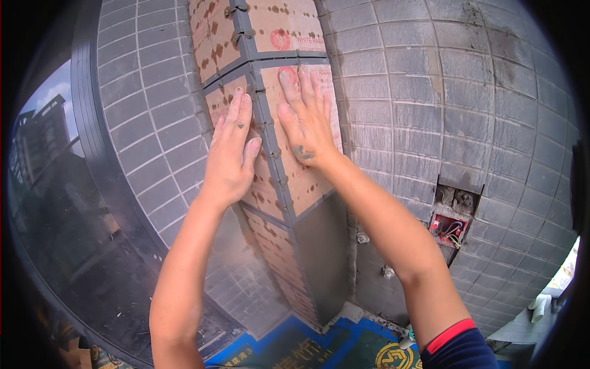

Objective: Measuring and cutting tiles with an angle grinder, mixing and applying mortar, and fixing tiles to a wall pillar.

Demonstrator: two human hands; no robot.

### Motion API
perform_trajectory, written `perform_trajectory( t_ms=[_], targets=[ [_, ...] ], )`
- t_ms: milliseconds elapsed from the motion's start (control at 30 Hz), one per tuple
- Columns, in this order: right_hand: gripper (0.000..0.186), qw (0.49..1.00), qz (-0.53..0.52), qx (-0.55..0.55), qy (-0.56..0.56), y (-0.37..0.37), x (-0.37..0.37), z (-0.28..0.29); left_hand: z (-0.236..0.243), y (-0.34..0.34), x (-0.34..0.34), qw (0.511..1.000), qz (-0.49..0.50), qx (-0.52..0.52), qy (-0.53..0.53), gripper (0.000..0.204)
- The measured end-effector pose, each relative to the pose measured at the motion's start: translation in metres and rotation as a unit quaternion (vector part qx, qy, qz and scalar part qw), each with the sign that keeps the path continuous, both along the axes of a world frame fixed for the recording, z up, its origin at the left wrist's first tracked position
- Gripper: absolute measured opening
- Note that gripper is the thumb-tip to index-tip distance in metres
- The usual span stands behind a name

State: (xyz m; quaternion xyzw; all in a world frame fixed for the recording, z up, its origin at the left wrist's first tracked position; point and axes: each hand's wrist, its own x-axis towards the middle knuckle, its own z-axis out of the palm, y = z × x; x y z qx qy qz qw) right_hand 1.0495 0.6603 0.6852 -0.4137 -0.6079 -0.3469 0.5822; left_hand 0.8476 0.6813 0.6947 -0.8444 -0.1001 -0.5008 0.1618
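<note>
A boxed-out corner column is faced with large tiles under brown, stained protective paper. My left hand [230,157] lies flat on the left face tile [265,195], fingers pointing up and holding nothing. With fingers spread, my right hand [309,123] presses flat against the right face tile [311,187]. Between the hands runs a dark corner seam [265,117] with small clips or mortar lumps along it. Above, another paper-covered tile [289,27] sits over a dark horizontal joint. Grey smears mark both hands.
Below the right tile is a bare grey panel [322,252]. Grey tiled walls [393,117] flank the column. In the right wall, a cut-out holds a red electrical box [450,229] with loose wires. A dark-framed window [92,117] stands left. Blue and green sheeting [344,344] covers the floor.
</note>
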Motion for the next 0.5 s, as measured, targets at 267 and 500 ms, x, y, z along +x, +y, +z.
perform_trajectory(
  t_ms=[267, 500],
  targets=[
    [0.06, 1.0, -0.001, 0.014, -0.006, 0.0043, 0.0034, 0.0036, -0.0002, 0.0022, 0.0001, 1.0, 0.002, 0.02, 0.0, 0.067],
    [0.061, 1.0, 0.006, 0.023, -0.014, 0.0066, 0.0067, 0.0052, 0.0039, -0.0004, -0.0048, 1.0, 0.007, 0.009, 0.018, 0.068]
  ],
)
